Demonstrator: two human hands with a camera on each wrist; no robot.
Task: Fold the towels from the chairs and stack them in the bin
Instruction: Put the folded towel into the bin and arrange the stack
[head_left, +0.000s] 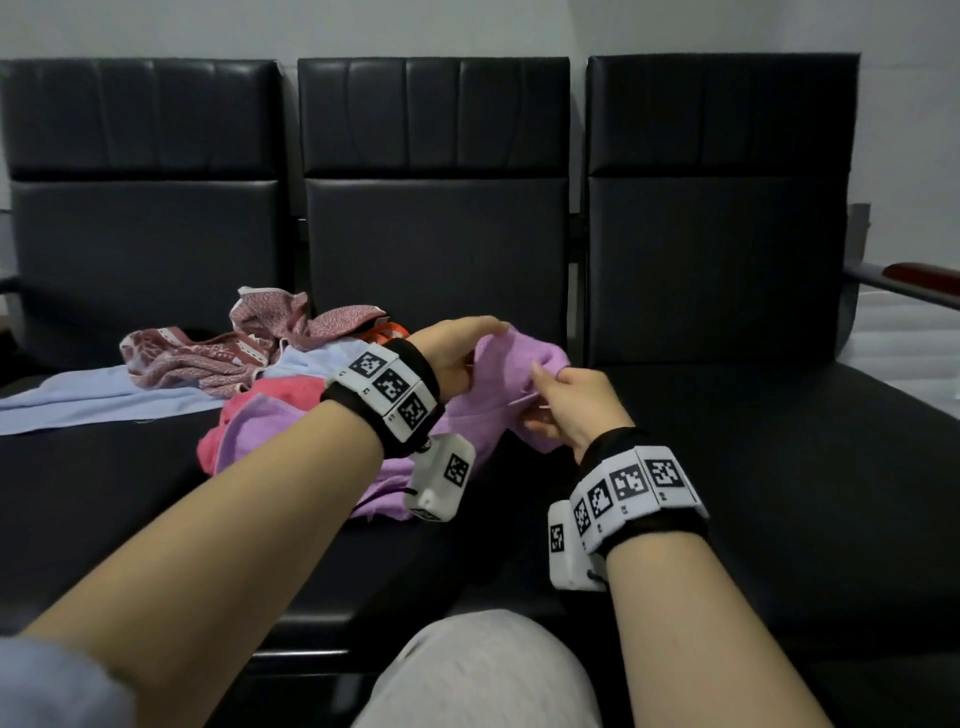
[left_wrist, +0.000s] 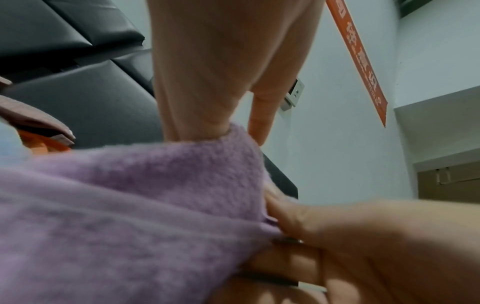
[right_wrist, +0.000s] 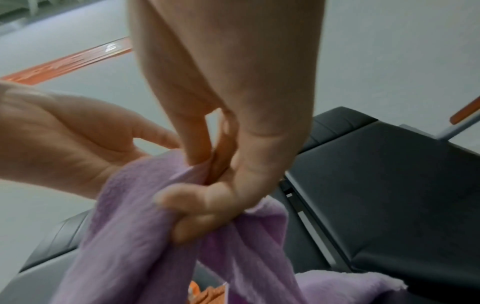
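Observation:
A purple towel (head_left: 514, 364) is lifted off the middle chair seat, its lower part trailing down onto the pile. My left hand (head_left: 457, 353) holds its upper edge, thumb tucked against the cloth (left_wrist: 197, 127). My right hand (head_left: 571, 410) pinches a fold of the same towel (right_wrist: 135, 246) between thumb and curled fingers (right_wrist: 202, 207). The two hands are close together, almost touching. The other towels lie heaped to the left: a maroon patterned one (head_left: 208, 358), a light blue one (head_left: 104, 395) and a pink one (head_left: 280, 389). No bin is in view.
Three black padded chairs stand in a row against a white wall; the right seat (head_left: 779, 467) is bare. A wood-topped armrest (head_left: 919, 280) juts out at the far right. Something orange (head_left: 387, 332) peeks from the pile. My grey-clad knee (head_left: 483, 670) is at the seat's front edge.

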